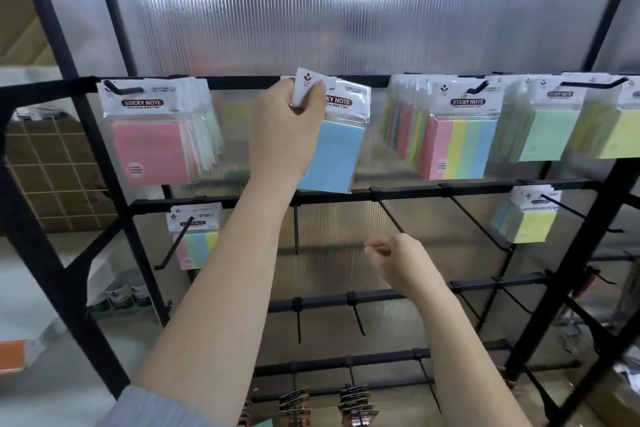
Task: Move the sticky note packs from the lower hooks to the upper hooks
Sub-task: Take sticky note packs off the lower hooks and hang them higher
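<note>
At the upper rail of the black display rack (242,82), in the head view, the left hand (289,121) pinches the white header card of a blue sticky note pack (334,156), thumb and fingers curled round the card's top corner. The pack hangs tilted, its lower edge reaching down to the second rail. Whether its hole is on a hook cannot be told, as the hand covers that spot.

To the left on the same rail hangs a pink pack (150,149) at the front of a bunch on one hook. To the right hang a striped multicolour pack (460,149), a green pack (547,135) and a yellow-green pack (620,135), each fronting a row.

On the lower rail a small striped pack (195,243) hangs at the left and a yellow pack (530,222) at the right. Between them bare black hooks (296,229) jut forward.

The right hand (398,258) hovers below that rail, fingers loosely curled, holding nothing, near the tip of one bare hook.
</note>
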`<state>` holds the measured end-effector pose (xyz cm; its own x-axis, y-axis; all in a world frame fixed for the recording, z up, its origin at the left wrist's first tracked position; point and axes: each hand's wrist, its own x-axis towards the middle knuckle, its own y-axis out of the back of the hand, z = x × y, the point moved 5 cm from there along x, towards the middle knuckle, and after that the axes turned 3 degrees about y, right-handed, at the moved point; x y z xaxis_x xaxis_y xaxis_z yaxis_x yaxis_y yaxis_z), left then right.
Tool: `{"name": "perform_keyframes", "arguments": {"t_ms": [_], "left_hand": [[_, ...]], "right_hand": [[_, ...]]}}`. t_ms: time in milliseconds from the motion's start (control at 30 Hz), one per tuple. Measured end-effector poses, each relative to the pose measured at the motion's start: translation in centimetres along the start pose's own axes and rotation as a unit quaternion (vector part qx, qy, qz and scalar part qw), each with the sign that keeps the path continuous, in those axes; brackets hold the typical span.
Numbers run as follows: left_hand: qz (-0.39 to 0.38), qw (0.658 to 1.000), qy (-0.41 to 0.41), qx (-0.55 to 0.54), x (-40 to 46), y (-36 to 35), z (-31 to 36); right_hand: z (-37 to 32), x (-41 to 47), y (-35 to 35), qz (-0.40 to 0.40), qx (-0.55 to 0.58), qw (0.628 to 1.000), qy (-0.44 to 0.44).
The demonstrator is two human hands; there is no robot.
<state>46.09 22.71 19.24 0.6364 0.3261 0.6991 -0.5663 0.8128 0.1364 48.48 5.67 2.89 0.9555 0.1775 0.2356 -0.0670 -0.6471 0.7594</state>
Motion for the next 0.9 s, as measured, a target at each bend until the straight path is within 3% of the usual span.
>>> {"name": "perform_keyframes", "arguments": {"t_ms": [900], "left_hand": [[0.027,1.000,-0.014,-0.002,-0.3,0.4,-0.8]], "right_hand": [[-0.4,-1.0,-0.3,0.001,0.036,0.999,-0.004]]}}
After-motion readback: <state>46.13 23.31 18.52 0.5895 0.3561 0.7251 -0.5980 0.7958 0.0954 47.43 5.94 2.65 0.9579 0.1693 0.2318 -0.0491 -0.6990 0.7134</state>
